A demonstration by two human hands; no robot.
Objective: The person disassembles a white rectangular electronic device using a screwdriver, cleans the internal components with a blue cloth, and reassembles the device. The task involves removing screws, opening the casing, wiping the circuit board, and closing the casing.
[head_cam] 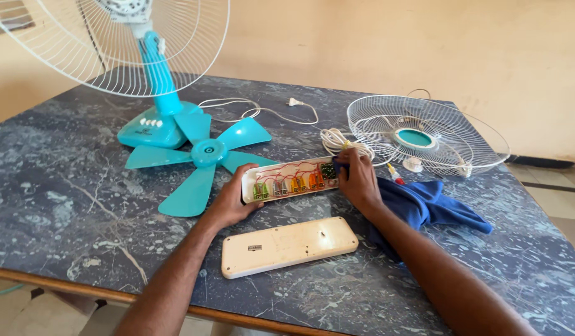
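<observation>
**Entry: opened power strip, held at both ends**

Item: opened power strip (292, 180), white tray, cover off, red wiring and coloured contact blocks showing. I log its long axis as running between my two hands, the far-right end tilted slightly away from me.

Left hand (232, 202): fingers curled round the strip's near-left end, closed on the casing and steadying it.

Right hand (360, 182): fingertips pressed down on the opposite end, bunching a blue cloth (424, 205) against the inside of the tray. The cloth trails out behind the palm, toward my right. How tightly these fingers pinch the cloth I cannot tell; the knuckles hide them.

Nearer hand: neither; each is touching its own end.

Adjacent: detached cover (289, 246), lying just below both wrists, roughly parallel to the strip. Teal fan blade (206, 160) just beyond the left fingers. White fan guard (424, 134) beyond the right fingers.
</observation>
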